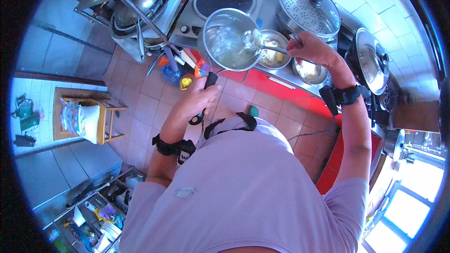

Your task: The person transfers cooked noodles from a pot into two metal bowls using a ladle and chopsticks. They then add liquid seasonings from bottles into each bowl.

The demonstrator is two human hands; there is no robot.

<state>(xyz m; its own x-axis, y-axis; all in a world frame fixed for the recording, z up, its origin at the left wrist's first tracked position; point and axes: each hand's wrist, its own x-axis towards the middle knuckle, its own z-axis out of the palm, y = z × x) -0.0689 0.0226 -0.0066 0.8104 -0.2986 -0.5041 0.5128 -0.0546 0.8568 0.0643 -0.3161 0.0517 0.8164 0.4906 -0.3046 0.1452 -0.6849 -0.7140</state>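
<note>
My left hand (202,96) is closed around the black handle of a metal saucepan (225,47), held raised in front of the induction cooktop (225,0). Pale, cloudy liquid lies in the pan. Between the fingers of my right hand (309,49) is the metal handle of a spoon or ladle (276,48); its head, with whitish food, is at the saucepan's right rim. Just right of the pan stands a metal bowl (272,58) holding pale and yellowish food. A second metal bowl (311,72) with pale contents sits below my right hand, partly hidden by it.
A steamer pot with a glass lid (309,7) stands behind the bowls, and a lidded pan (372,61) at the right. Woks (140,0) rest on a rack at the upper left. Bottles (172,75) stand on the floor. A wooden chair (102,121) holding bags is at the left.
</note>
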